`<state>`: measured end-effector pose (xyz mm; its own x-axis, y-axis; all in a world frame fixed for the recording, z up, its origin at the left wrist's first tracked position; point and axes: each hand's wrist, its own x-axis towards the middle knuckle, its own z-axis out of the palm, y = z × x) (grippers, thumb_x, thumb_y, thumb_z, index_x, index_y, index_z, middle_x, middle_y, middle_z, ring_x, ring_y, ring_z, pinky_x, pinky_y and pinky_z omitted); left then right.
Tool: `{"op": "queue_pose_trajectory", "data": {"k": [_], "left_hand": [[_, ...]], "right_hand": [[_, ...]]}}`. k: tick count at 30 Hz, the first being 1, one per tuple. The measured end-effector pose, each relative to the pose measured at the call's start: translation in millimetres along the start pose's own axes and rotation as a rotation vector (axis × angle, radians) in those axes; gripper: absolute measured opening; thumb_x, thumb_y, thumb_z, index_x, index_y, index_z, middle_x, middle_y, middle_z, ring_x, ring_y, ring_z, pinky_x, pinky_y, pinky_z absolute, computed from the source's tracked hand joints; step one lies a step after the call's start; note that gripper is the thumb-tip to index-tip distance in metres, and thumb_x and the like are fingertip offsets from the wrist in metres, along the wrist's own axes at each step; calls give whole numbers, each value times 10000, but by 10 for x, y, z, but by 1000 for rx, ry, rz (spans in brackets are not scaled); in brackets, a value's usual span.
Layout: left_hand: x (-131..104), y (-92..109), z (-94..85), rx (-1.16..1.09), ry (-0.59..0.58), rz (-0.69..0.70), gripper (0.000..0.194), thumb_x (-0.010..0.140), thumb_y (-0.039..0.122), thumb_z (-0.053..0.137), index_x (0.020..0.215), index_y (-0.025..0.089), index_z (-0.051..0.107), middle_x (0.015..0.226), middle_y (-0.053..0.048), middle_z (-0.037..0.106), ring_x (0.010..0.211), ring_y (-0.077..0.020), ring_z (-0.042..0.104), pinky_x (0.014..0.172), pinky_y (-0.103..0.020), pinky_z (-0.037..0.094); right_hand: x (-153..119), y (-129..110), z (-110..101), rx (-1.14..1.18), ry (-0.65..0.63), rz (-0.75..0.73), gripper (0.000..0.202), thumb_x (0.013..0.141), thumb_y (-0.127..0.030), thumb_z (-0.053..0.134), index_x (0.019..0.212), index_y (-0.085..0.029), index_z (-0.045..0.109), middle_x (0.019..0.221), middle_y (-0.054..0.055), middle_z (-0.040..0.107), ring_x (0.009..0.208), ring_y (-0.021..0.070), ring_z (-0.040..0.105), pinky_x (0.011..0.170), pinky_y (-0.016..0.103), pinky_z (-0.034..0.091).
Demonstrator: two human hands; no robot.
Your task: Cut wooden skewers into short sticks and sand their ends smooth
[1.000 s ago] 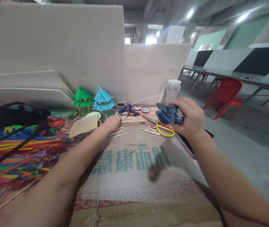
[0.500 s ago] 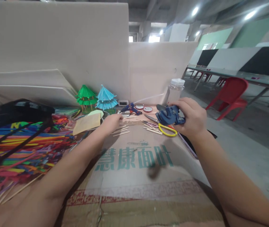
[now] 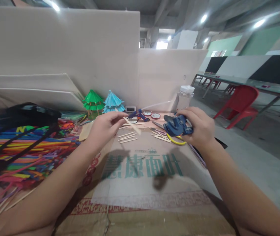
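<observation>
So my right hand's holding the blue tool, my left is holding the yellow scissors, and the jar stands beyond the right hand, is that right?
Not the scissors: the head view shows your left hand holding a pale stick. Your right hand does hold the blue tool, with the jar beyond it.

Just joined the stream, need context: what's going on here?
A person's left hand holds a thin wooden stick, while the right hand grips a blue tool. The stick and tool are apart. More short sticks lie in two groups, the yellow-handled scissors beside the right-hand one. A glue gun lies farther back.
</observation>
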<state>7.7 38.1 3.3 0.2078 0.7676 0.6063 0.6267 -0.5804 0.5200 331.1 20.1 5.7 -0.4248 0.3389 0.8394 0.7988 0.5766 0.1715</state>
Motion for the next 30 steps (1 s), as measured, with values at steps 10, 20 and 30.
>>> {"op": "queue_pose_trajectory", "data": {"k": [10, 20, 30], "left_hand": [[-247, 293, -95, -252, -165, 56, 286, 1010, 335, 464, 978, 178, 701, 734, -2, 658, 684, -134, 605, 624, -231, 460], [-338, 426, -48, -581, -325, -33, 277, 1023, 306, 455, 875, 179, 651, 764, -17, 676, 674, -117, 609, 632, -228, 493], [-265, 395, -26, -980, -490, -181, 210, 951, 274, 610, 1128, 161, 604, 848, -35, 687, 747, -125, 642, 705, -254, 527]], "right_hand": [[-33, -98, 164, -13, -66, -12, 460, 673, -219, 631, 1131, -204, 581, 1042, 128, 710, 953, 333, 673, 792, 439, 538], [-40, -183, 275, 7, -125, -8, 557, 660, -185, 630, 1207, -217, 532, 1090, 133, 677, 979, 346, 647, 827, 470, 535], [-30, -189, 278, -8, -130, -32, 579, 624, -162, 601, 1198, -196, 535, 1086, 149, 676, 980, 350, 648, 810, 469, 541]]}}
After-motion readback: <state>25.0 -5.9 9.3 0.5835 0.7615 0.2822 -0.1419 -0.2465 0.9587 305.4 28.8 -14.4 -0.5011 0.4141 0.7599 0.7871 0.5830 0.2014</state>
